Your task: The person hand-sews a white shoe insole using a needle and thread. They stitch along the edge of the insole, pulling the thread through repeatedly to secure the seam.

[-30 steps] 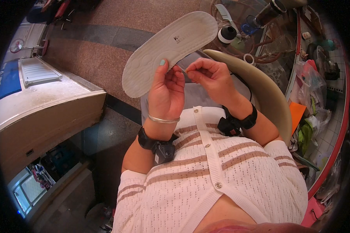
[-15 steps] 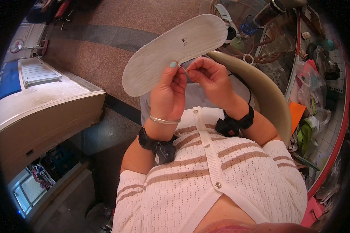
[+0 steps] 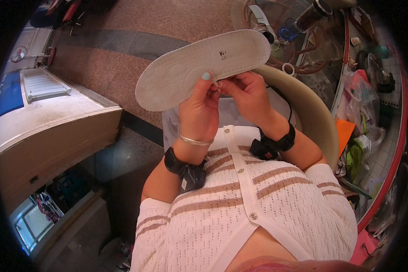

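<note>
A long white shoe insole [image 3: 190, 68] with pressed round patterns is held up in front of me, its toe end pointing right. My left hand [image 3: 199, 111] grips its near edge with the thumb on top; a silver bangle and a black wrist device sit on that arm. My right hand [image 3: 249, 93] pinches the same edge just to the right, fingertips touching the left thumb around a small pale bit. A black wrist device is on the right arm too.
A beige curved chair back or basin rim [image 3: 313, 113] lies under my right arm. A cluttered table with a red edge [image 3: 394, 149] holds bags, tape rolls and bottles at right. A white cabinet [image 3: 54, 118] stands left, on speckled floor.
The insole has tilted and shifted slightly right and up, and both hands have closed together on its near edge.
</note>
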Tool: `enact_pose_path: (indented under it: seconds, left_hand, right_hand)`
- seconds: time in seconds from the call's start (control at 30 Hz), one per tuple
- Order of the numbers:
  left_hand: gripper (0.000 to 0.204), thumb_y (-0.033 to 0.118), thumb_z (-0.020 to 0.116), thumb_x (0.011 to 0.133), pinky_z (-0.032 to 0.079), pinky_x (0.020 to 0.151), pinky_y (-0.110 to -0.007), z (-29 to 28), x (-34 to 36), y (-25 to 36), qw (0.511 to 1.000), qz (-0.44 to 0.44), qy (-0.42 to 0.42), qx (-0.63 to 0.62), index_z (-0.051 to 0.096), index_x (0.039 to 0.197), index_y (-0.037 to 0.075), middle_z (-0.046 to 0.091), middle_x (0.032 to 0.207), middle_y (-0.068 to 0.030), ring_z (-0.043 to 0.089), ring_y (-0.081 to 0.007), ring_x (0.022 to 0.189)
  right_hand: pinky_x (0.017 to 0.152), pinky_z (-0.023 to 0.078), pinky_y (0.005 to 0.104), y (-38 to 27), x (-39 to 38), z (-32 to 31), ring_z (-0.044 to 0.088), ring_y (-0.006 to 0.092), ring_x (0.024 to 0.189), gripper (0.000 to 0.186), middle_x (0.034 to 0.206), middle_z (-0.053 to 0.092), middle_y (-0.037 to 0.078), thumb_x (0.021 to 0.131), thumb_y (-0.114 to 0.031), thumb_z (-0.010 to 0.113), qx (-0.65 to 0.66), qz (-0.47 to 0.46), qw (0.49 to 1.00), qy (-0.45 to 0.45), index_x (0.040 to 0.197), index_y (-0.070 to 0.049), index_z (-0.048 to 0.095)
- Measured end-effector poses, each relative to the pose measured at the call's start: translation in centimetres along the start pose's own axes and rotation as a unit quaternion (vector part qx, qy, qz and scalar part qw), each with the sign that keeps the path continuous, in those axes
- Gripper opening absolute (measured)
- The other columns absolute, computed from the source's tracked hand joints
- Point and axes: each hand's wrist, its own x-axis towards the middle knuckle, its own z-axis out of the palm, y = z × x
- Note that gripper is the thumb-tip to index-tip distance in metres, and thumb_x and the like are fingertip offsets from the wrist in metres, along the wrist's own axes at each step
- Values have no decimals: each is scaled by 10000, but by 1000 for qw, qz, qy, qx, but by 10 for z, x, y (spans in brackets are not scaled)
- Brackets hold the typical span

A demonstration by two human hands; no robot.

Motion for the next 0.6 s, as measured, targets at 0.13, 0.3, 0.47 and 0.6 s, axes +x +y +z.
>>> enact_pose_path:
  seconds: [0.13, 0.3, 0.47, 0.6]
  left_hand:
    - [103, 112, 563, 827, 437, 733, -239, 4, -1, 1, 999, 11, 0, 43, 574, 904, 43, 593, 831, -32, 543, -112, 777]
    - [117, 89, 577, 816, 436, 720, -219, 15, -5, 7, 999, 24, 21, 44, 571, 926, 48, 592, 837, -24, 550, -116, 756]
    - [156, 94, 580, 816, 426, 691, -204, 2, -2, 6, 996, 13, 77, 48, 561, 967, 61, 594, 879, -20, 549, -99, 764]
    - [153, 109, 582, 816, 415, 661, -198, 3, -4, 5, 996, 12, 43, 77, 566, 965, 74, 599, 881, -17, 551, -95, 774]
  right_hand:
    - [664, 502, 247, 1, 0, 1, 594, 118, 717, 140, 808, 633, 84, 793, -5, 577, 2, -6, 1000, 26, 925, 38, 592]
    - [610, 482, 219, -3, 3, -2, 583, 100, 680, 97, 747, 634, 59, 768, -11, 609, 21, 15, 998, 52, 857, 28, 615]
    - [544, 444, 249, -17, -4, -4, 560, 139, 618, 66, 708, 583, 63, 703, -22, 654, -294, -176, 933, 108, 760, -28, 620]
    - [569, 435, 320, -28, 12, -2, 536, 241, 651, 87, 745, 533, 88, 660, -11, 652, -497, -354, 790, 63, 722, -50, 606]
